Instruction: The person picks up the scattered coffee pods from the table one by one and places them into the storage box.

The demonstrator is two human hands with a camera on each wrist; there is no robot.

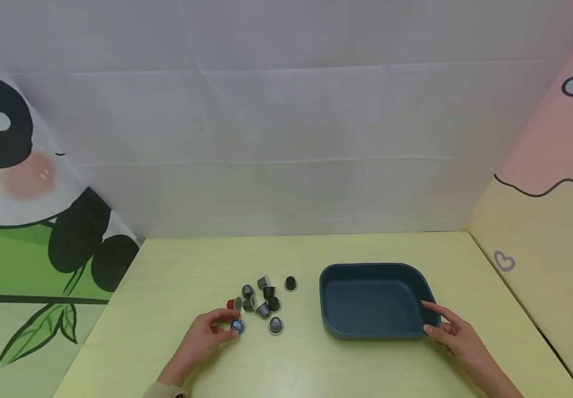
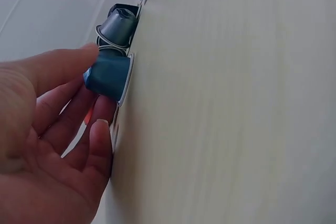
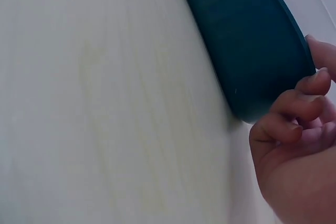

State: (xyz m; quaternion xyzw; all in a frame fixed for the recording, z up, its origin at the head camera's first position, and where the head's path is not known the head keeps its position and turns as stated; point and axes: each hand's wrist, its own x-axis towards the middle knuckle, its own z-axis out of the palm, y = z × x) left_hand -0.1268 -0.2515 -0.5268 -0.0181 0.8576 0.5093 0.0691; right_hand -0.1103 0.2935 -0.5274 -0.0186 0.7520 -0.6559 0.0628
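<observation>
A left hand pinches a blue pod, and a right hand holds a tray

The left hand (image 1: 205, 335) pinches a blue coffee pod (image 1: 238, 326) between its thumb and finger. The pod's wide rim faces the table (image 1: 311, 365); I can't tell if it touches. A red pod (image 1: 230, 304) lies just past the fingers, tipped on its side. Next to it is a bunch of dark and gray pods, some standing and some tipped over. A gray pod (image 1: 276, 325) stands near the bunch, on the side close to the person. A black pod (image 1: 290, 283) stands off by itself at the back.

The right hand (image 1: 457, 338) grips the right end of a dark blue tray (image 1: 373, 309). The tray sits on the table, to the right of all the pods. Behind the table hangs a white cloth (image 1: 286, 138).
</observation>
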